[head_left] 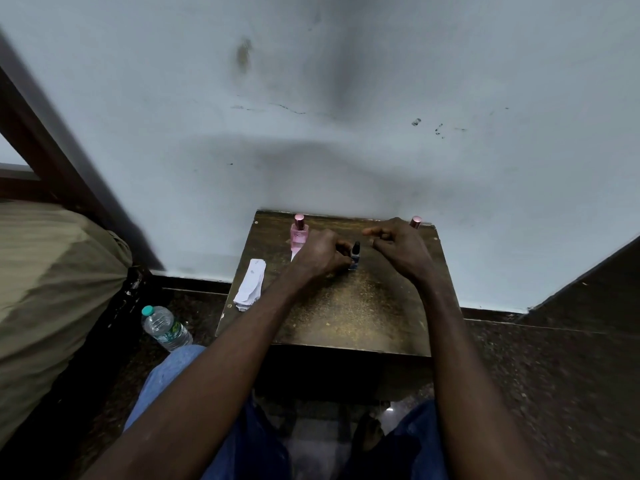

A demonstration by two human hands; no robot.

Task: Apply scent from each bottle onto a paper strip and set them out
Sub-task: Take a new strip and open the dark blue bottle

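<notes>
Frame centre: left hand point(322, 252) grasps dark bottle point(355, 257). Right hand point(398, 247) fingers curled, grasp indeterminate. Strips point(250, 285) left.

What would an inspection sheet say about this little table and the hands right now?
Surface: worn brown table, against the wall.
Job's things: pink bottle back left; second pink cap behind right hand; small dark bottle centre; paper strips stacked at left edge.
Clutter: water bottle on floor.
Hands: left hand grips dark bottle; right hand hovers beside it, holding nothing.
Cables: nothing seen.
Surroundings: stained wall, draped cloth at left.
</notes>
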